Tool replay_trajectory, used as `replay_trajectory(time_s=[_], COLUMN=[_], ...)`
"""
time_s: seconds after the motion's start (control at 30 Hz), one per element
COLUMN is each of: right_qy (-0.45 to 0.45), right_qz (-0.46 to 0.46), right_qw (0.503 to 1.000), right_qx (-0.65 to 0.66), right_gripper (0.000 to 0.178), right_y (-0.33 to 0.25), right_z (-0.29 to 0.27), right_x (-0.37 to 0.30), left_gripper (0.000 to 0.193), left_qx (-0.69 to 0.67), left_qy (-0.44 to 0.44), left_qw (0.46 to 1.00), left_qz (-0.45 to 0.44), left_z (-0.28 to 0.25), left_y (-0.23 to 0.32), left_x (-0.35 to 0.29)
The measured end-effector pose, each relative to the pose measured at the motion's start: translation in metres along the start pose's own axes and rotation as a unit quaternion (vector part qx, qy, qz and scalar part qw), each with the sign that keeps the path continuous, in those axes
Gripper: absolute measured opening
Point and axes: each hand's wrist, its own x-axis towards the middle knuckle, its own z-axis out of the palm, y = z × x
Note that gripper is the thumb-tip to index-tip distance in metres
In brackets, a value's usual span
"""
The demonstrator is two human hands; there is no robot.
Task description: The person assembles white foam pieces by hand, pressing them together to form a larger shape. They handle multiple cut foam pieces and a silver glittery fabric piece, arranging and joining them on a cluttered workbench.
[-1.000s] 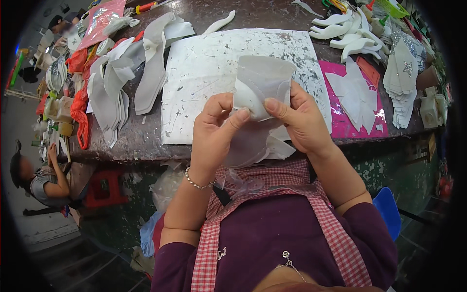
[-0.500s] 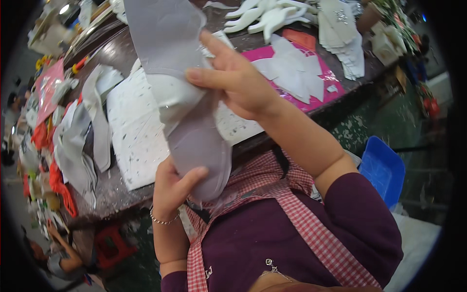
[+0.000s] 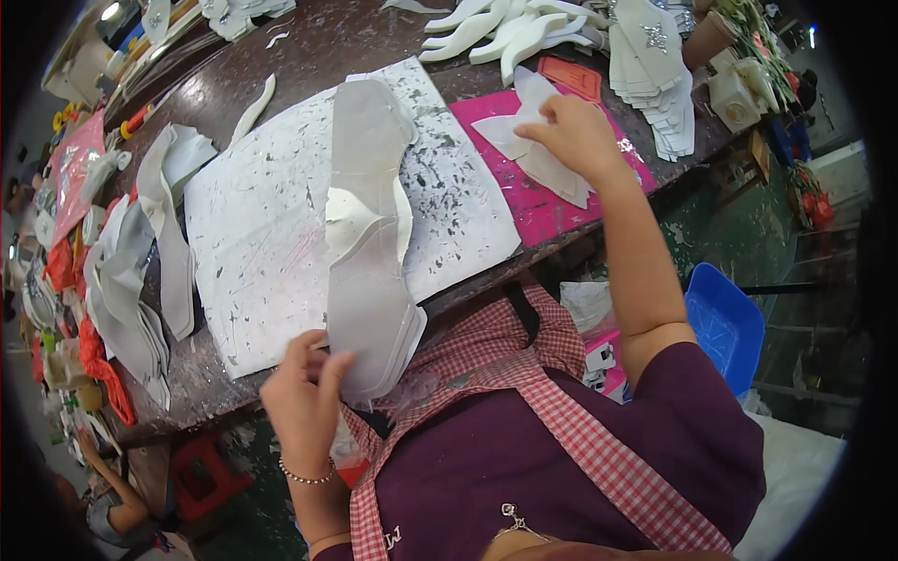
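Observation:
A long grey, wavy-edged piece of layered sheet (image 3: 365, 280) lies lengthwise over a paint-flecked white board (image 3: 271, 215), its near end reaching past the table edge toward my apron. A cream-white band crosses its middle. My left hand (image 3: 304, 388) grips the left edge of that near end between thumb and fingers. Over to the right, my right hand (image 3: 575, 136) is bent above the pink mat (image 3: 486, 117), thumb and fingers closed at a pointed white cut-out piece (image 3: 552, 173). The curled hand partly hides the white pieces there.
Grey curved sheets (image 3: 126, 280) are heaped at the left. White wavy foam shapes (image 3: 510, 33) lie at the back, beside a fanned stack of white pieces (image 3: 650, 79). A blue bin (image 3: 720, 327) stands below at the right. Another person's arm (image 3: 117, 481) shows at lower left.
The grey piece has come down from my two hands onto the white board. My right hand has let go of it and moved right to the white pieces; my left hand stays at its near end.

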Motion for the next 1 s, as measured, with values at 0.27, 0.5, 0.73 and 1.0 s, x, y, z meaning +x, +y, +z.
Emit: replay_trajectory(time_s=[0.27, 0.5, 0.73, 1.0], right_qy=[-0.067, -0.154, 0.014, -0.225], right_qz=[0.049, 0.009, 0.138, 0.124], right_qw=[0.996, 0.975, 0.741, 0.597], right_qx=[-0.017, 0.162, 0.657, 0.76], right_gripper=[0.051, 0.036, 0.03, 0.027], right_y=[0.009, 0.03, 0.014, -0.082], right_z=[0.007, -0.003, -0.022, 0.008], right_x=[0.01, 0.006, -0.029, -0.089], left_gripper=[0.028, 0.03, 0.03, 0.024], left_qx=[-0.05, -0.109, -0.192, -0.456], left_qy=[0.045, 0.053, -0.06, -0.204], left_qw=[0.996, 0.989, 0.978, 0.866], left_qz=[0.05, 0.089, -0.047, -0.026], left_z=[0.016, 0.033, 0.027, 0.036], left_y=[0.032, 0.007, 0.02, 0.016], left_x=[0.07, 0.095, 0.105, 0.113])
